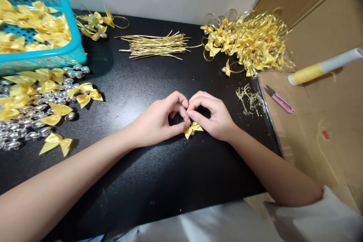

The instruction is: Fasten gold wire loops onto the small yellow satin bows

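Near the middle of the black table, my left hand and my right hand meet at their fingertips, both pinched. Between and just below the fingertips hangs a yellow bow with a small silver bell or bead under it. The fingers cover the top of the bow, and any cord there is too small to make out. Gold twist ties lie in a bundle beyond the hands. At the left are loose yellow bows among silver beads.
A turquoise basket of yellow bows stands at the back left. Finished-looking bows with gold loops form a small group and a large pile. Gold clippings lie near the right edge. Beyond it are pink snips and a roll.
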`<state>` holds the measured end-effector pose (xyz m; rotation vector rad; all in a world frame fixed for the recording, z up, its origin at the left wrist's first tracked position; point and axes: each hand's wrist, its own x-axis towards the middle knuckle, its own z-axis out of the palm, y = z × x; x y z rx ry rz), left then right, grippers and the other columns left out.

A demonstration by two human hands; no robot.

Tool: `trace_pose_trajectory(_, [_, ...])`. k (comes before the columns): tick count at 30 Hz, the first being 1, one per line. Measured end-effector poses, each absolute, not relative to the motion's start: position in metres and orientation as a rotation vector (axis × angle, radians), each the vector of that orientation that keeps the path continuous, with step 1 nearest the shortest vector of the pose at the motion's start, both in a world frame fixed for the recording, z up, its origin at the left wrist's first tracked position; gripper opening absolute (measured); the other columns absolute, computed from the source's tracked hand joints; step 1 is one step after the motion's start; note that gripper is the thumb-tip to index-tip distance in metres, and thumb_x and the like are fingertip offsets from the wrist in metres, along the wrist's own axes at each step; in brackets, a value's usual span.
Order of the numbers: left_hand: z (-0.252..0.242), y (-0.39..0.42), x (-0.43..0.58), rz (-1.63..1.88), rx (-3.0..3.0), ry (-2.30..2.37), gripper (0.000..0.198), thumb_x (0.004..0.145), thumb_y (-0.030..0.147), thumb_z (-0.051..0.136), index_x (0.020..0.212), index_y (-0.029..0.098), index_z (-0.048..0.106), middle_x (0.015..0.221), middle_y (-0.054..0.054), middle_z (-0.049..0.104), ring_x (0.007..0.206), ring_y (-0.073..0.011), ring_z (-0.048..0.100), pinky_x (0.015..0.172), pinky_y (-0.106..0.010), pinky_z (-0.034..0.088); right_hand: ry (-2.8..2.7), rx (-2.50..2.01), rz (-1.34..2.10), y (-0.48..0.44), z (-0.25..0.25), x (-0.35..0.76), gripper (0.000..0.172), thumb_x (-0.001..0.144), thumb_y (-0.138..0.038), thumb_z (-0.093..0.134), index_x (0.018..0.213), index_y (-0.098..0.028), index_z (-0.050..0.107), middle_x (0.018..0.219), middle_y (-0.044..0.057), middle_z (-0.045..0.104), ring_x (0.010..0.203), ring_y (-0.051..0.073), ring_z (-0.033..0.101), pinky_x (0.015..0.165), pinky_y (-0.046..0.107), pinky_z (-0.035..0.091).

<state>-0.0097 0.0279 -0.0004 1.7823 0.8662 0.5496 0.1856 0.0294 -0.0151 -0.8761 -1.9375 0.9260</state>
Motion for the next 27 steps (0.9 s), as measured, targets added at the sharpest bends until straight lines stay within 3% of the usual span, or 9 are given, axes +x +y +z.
trace_pose_trajectory(27, [-0.0007,0.0236,-0.0054,0.573,1.776,0.909,0.03,0.078,0.015,0.06,0.092,0.023,0.035,0.075,0.005,0.067,0.065,-0.0111,0.06,0.061,-0.023,0.043,-1.961,-0.869,0.916,0.0308,-0.0144,0.1859,0.013,0.088,-0.02,0.058,0.075,-0.019,0.058,0.078,0.002,0.063,0.078,0.015,0.058,0.076,0.033,0.047])
